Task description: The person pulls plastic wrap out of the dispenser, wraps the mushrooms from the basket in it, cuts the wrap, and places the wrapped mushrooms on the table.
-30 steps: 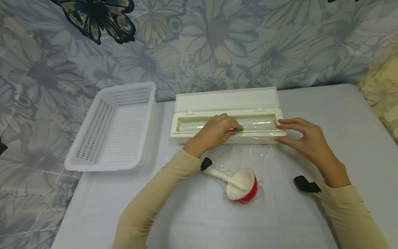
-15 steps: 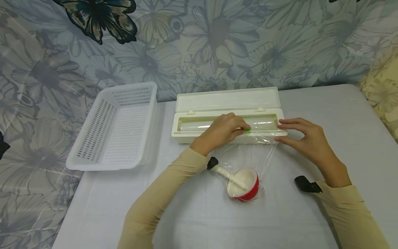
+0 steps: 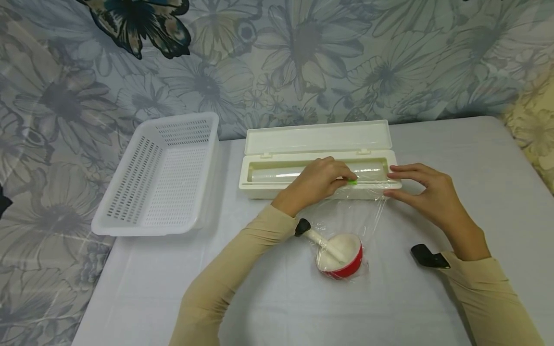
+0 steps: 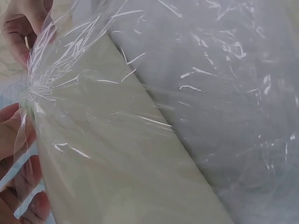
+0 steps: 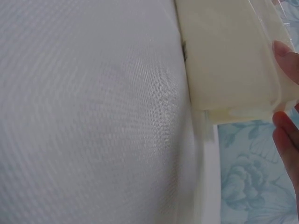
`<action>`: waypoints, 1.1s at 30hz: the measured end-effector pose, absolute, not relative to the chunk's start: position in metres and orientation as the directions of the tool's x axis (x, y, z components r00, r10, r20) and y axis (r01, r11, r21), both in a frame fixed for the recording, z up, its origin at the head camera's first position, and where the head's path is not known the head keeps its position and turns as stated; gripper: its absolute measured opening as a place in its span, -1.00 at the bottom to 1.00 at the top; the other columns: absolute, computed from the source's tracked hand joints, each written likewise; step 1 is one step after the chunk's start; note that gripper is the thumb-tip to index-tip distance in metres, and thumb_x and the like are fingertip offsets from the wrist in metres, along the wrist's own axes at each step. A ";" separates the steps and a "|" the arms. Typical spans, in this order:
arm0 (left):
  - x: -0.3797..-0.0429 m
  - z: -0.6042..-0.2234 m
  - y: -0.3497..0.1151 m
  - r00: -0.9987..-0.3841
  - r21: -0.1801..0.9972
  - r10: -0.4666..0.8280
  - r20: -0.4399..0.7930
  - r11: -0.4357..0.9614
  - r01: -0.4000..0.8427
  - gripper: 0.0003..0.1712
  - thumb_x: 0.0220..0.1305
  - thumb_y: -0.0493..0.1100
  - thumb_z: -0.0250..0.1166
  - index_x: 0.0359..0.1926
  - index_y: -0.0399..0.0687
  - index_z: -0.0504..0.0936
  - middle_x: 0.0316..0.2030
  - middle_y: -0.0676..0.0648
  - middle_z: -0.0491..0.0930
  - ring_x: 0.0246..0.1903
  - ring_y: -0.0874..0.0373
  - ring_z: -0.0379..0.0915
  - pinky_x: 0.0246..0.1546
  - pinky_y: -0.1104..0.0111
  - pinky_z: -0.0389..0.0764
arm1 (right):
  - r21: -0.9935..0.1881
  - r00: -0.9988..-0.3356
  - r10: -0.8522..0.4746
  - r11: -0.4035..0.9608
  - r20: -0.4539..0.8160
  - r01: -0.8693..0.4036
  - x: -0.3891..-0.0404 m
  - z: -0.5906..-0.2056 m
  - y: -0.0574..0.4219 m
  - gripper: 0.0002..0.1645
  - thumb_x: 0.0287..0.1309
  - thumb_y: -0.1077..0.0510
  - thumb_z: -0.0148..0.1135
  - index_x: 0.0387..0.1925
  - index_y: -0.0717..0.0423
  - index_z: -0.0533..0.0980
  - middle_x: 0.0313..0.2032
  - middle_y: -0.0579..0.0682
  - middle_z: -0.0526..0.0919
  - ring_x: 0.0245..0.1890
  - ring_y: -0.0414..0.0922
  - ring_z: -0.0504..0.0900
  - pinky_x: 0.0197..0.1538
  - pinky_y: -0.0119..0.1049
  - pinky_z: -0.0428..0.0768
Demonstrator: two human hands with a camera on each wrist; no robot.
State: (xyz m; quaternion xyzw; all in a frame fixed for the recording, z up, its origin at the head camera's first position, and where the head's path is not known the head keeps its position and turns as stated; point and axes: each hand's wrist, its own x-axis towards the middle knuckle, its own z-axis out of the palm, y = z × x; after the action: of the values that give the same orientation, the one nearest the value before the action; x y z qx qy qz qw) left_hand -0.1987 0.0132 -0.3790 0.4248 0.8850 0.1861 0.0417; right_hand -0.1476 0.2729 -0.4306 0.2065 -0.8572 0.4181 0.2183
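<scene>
A long cream cling film dispenser [image 3: 259,192] lies at the back of the table with its lid raised and a film roll [image 3: 277,174] inside. My left hand [image 3: 318,180] pinches a small green slider [image 3: 352,182] on the front edge. My right hand [image 3: 426,192] grips the right end, thumb at the front corner and fingers on the side. Clear cling film [image 3: 346,209] comes down from the front edge over a red bowl [image 3: 354,264] with a white inside. A white handle-like stick [image 3: 329,250] leans in the bowl; its upper end is hidden behind the left wrist camera.
A white perforated basket [image 3: 196,211] stands to the left of the dispenser. White cloth covers the table, with a floral curtain [image 3: 303,48] right behind its back edge. Black wrist cameras sit on both sleeves.
My left hand has slid to the right along the front edge with the green slider. The right hand stays at the dispenser's end; the bowl has hardly moved.
</scene>
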 end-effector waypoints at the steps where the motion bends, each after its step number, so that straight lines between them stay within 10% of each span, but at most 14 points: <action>1: -0.199 -0.379 0.014 -0.637 0.368 0.766 0.085 0.570 0.735 -0.74 0.38 -0.14 0.26 0.04 0.08 0.72 0.01 0.12 0.71 -0.02 0.20 0.57 0.03 0.43 0.50 | -0.629 -0.821 -0.170 0.565 0.545 -0.534 -0.148 -0.430 0.273 -0.31 -0.63 0.53 0.63 -0.19 0.27 0.71 -0.08 -0.53 0.58 0.01 -0.70 0.45 0.11 -0.79 0.34; 20: -0.197 -0.382 0.019 -0.632 0.484 0.769 0.098 0.518 0.705 -0.75 0.38 -0.23 0.24 0.02 -0.09 0.72 -0.03 -0.02 0.72 0.02 0.21 0.62 0.07 0.51 0.52 | -0.625 -0.828 -0.180 0.576 0.531 -0.527 -0.147 -0.431 0.273 -0.34 -0.57 0.56 0.61 -0.18 0.28 0.71 -0.07 -0.45 0.60 0.02 -0.70 0.45 0.09 -0.80 0.35; 27: -0.196 -0.380 0.018 -0.629 0.456 0.775 0.064 0.538 0.709 -0.72 0.42 -0.25 0.20 0.08 -0.09 0.68 -0.03 -0.01 0.70 -0.07 0.22 0.57 0.02 0.46 0.49 | -0.613 -0.837 -0.181 0.604 0.517 -0.509 -0.146 -0.428 0.273 -0.34 -0.55 0.49 0.63 -0.16 0.23 0.72 -0.15 0.18 0.73 0.03 -0.73 0.40 0.11 -0.81 0.31; 33: -0.197 -0.378 0.019 -0.591 0.404 0.805 0.057 0.523 0.751 -0.69 0.43 -0.29 0.14 0.12 -0.09 0.65 -0.05 0.01 0.67 -0.09 0.20 0.52 0.02 0.45 0.47 | -0.619 -0.838 -0.183 0.597 0.514 -0.511 -0.146 -0.427 0.274 -0.36 -0.52 0.50 0.63 -0.17 0.25 0.72 -0.16 0.21 0.72 0.02 -0.71 0.42 0.11 -0.80 0.33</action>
State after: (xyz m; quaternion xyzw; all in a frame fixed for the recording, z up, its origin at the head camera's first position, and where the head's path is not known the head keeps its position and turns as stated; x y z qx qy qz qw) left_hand -0.1967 0.0194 -0.3785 0.4470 0.8699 0.1971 0.0684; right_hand -0.1455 0.2736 -0.4271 0.1994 -0.8701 0.4023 0.2033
